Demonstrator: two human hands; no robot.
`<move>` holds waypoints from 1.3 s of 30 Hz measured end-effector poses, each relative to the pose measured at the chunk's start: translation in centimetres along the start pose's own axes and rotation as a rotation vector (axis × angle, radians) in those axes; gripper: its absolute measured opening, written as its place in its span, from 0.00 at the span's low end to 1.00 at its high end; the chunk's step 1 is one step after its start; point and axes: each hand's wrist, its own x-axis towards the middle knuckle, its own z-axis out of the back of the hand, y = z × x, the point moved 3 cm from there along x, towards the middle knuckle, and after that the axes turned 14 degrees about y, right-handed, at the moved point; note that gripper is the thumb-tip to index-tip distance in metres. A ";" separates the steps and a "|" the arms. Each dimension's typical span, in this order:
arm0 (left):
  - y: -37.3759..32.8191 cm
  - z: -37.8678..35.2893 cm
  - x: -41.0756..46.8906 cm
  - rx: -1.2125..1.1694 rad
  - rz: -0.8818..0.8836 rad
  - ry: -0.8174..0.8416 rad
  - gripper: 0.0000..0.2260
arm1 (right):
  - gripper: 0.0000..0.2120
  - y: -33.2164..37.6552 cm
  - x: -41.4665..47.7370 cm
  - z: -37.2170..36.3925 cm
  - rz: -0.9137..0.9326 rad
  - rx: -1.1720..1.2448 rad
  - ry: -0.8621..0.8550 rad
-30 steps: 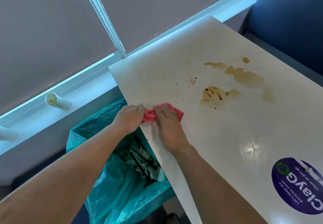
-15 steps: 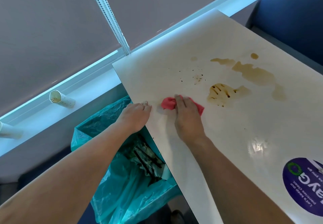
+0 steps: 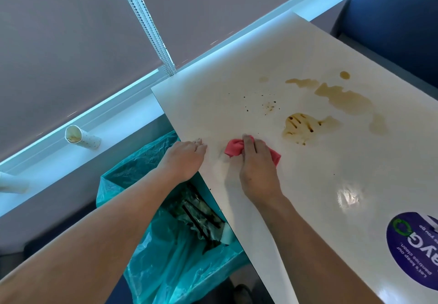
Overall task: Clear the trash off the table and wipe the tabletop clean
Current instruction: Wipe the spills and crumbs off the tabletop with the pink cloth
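Tabletop (image 3: 237, 100) glossy white, brown stains (image 3: 341, 97) and dark specks (image 3: 270, 107) beyond pink cloth (image 3: 233, 149)

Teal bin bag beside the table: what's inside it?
Crumpled clear wrapping with dark strips lies in the teal bin bag; the table edge and bag folds hide anything deeper.

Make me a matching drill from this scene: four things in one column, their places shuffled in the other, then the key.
1 red cloth
2 paper cup
3 brown spill
4 teal bin bag

A on its side on the window ledge
B beside the table, trash inside
C under the right hand
D on the table, beyond the cloth

Pairs: 1-C; 2-A; 3-D; 4-B
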 end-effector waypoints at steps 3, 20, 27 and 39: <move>-0.2 0.3 -0.2 -0.016 0.002 0.014 0.22 | 0.25 0.0 2.1 0.7 0.017 0.014 0.042; 0.6 -0.1 -0.1 -0.562 0.113 0.018 0.23 | 0.26 -1.2 3.6 0.3 -0.068 -0.139 -0.054; 0.9 0.1 -0.3 -0.747 0.107 -0.026 0.24 | 0.22 4.3 -1.5 -5.6 0.273 -0.003 0.155; 0.9 0.3 -0.6 -0.738 0.129 0.008 0.24 | 0.23 6.0 -7.1 -4.8 0.436 0.296 0.095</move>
